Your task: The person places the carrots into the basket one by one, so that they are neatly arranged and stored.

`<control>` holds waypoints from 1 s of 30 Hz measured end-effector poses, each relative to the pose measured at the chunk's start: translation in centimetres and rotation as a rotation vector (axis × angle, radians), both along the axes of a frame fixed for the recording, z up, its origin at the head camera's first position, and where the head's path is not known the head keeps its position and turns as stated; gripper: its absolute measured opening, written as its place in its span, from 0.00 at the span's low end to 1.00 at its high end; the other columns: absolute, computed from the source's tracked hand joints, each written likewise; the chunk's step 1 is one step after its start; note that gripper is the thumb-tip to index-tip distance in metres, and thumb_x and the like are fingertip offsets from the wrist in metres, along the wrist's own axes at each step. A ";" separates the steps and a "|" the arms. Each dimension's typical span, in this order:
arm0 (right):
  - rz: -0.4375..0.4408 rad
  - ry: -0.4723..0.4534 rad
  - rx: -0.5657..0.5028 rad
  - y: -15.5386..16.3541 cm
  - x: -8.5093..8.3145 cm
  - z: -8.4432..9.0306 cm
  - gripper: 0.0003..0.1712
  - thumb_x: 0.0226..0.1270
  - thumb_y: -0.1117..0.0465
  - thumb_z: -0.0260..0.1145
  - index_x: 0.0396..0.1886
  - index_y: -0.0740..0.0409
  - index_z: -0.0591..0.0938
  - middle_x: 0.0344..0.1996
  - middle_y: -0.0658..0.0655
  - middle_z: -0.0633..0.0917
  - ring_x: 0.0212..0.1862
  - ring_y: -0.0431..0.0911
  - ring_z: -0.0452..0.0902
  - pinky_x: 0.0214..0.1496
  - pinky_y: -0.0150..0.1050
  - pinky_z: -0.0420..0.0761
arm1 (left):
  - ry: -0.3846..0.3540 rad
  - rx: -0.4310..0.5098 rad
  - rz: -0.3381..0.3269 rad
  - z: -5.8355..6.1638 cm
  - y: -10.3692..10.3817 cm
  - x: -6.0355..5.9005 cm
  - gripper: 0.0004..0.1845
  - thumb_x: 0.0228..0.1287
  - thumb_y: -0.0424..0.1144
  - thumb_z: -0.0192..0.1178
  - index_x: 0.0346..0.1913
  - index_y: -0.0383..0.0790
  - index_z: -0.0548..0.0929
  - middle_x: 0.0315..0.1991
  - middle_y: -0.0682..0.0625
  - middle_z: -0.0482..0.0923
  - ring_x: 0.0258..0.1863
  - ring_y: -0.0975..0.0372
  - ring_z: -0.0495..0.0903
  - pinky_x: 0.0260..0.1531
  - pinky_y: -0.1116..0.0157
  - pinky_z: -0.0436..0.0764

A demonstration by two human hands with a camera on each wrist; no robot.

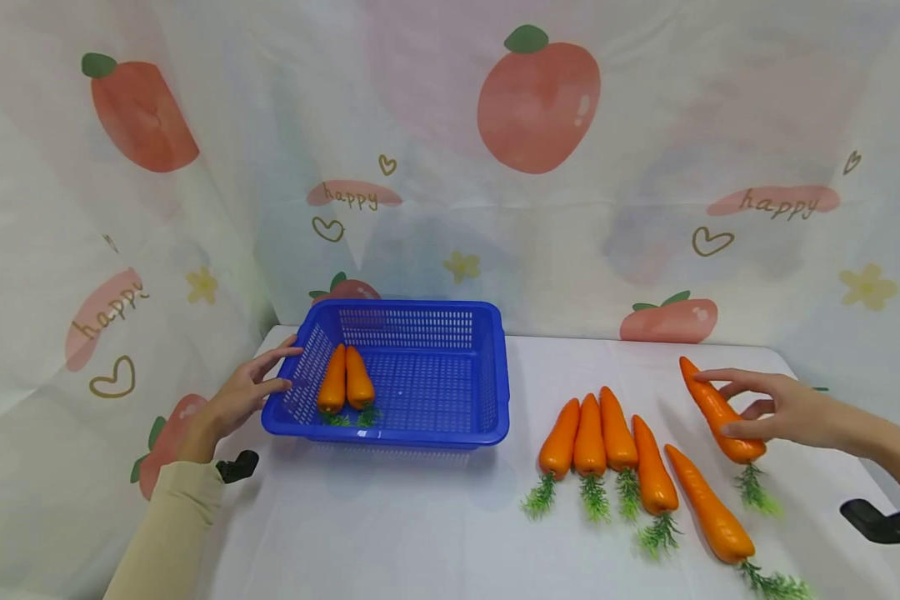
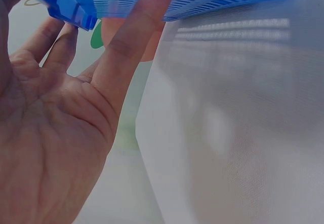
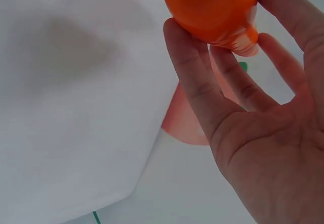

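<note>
Grips with the right hand (image 1: 791, 412), at the right of the head view, an orange carrot (image 1: 715, 408), pinched between thumb and fingers, tip toward the upper left, green fronds at the lower end. Touches the left rim of a blue basket (image 1: 390, 436), left of centre, with the left hand (image 1: 240, 396), fingers fairly straight and not wrapped round anything. Inside, near the left wall, two carrots (image 1: 347, 379) side by side. Right of centre and below, five carrots (image 1: 617, 433) in a slanting row, fronds toward the bottom edge.

Beneath everything, a white cloth (image 1: 390, 525), smooth across the lower middle; in the left wrist view, barred light and shadow at the upper right. Behind and along the left, a pale fabric backdrop (image 1: 420, 75), softly creased, printed with red fruit (image 1: 540, 108), yellow flowers (image 1: 462, 266), outlined hearts (image 1: 328, 229) and "happy" lettering (image 1: 352, 195). At lower left, a cream sleeve (image 1: 168, 517).
</note>
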State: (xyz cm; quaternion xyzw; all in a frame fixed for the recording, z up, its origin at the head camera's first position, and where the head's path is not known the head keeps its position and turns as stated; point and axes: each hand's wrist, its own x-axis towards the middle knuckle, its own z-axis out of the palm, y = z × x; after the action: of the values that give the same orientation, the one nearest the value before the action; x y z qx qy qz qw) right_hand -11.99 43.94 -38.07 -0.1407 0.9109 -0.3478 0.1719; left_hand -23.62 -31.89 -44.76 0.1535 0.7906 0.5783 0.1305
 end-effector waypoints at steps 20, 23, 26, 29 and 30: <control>-0.049 0.207 0.042 -3.1 -1.7 3.5 0.45 0.66 0.61 0.74 0.79 0.55 0.63 0.62 0.71 0.75 0.44 0.37 0.84 0.39 0.36 0.85 | 0.002 0.012 0.001 0.0 -0.2 0.1 0.31 0.74 0.35 0.59 0.78 0.40 0.65 0.85 0.53 0.40 0.80 0.37 0.41 0.60 0.32 0.71; -0.043 0.210 0.018 -4.0 -2.1 3.9 0.42 0.65 0.61 0.75 0.76 0.57 0.66 0.61 0.68 0.77 0.44 0.38 0.84 0.39 0.38 0.86 | 0.000 0.019 -0.003 0.0 -0.1 0.1 0.31 0.74 0.35 0.58 0.77 0.40 0.65 0.85 0.53 0.40 0.80 0.38 0.41 0.60 0.33 0.72; -0.020 0.213 0.002 -5.2 -2.7 4.5 0.42 0.65 0.60 0.75 0.76 0.54 0.67 0.61 0.64 0.77 0.44 0.40 0.84 0.38 0.39 0.86 | -0.003 0.025 -0.003 -0.1 0.0 0.1 0.31 0.74 0.35 0.58 0.77 0.40 0.65 0.85 0.53 0.40 0.80 0.38 0.42 0.60 0.35 0.74; 0.036 0.218 -0.037 -6.5 -3.5 5.2 0.43 0.65 0.61 0.75 0.77 0.52 0.67 0.62 0.62 0.76 0.45 0.43 0.84 0.37 0.41 0.87 | -0.002 0.025 -0.002 -0.1 0.1 0.0 0.31 0.74 0.35 0.59 0.77 0.40 0.65 0.85 0.53 0.40 0.80 0.38 0.43 0.60 0.36 0.74; 0.064 0.226 -0.053 -7.1 -3.8 5.4 0.43 0.65 0.62 0.75 0.77 0.53 0.67 0.62 0.62 0.76 0.45 0.44 0.84 0.37 0.41 0.87 | -0.001 0.024 -0.002 -0.1 0.1 0.0 0.31 0.74 0.35 0.58 0.77 0.40 0.65 0.85 0.53 0.40 0.80 0.38 0.43 0.60 0.36 0.74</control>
State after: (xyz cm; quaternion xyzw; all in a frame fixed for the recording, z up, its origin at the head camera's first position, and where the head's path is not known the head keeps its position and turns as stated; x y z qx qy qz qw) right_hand -15.77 36.89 -32.67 -0.2125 0.9099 -0.3481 0.0756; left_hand -23.59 -31.82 -44.84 0.1554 0.7833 0.5878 0.1298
